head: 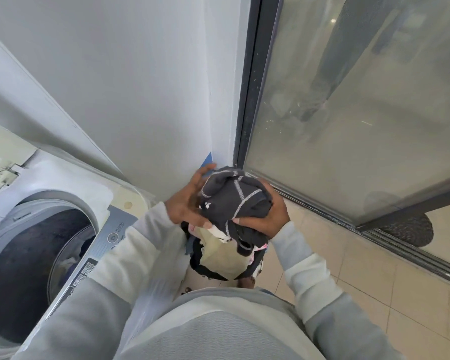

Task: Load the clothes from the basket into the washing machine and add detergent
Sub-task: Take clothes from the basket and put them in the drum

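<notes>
A dark grey garment with white stitching (235, 197) is bundled between both hands, above the basket. My left hand (186, 201) cups its left side with fingers spread, thumb under the cloth. My right hand (266, 216) grips it from the right and below. Beneath them the dark basket (200, 266) holds a pale yellow cloth (220, 258) and other clothes. The top-loading washing machine (37, 255) stands at the left with its lid up and its drum open; some clothes show inside the drum.
The machine's control panel (109, 242) runs along its right edge. A white wall corner stands behind the basket. A sliding glass door (348, 113) with a dark frame fills the right. Beige floor tiles (374, 294) lie below it.
</notes>
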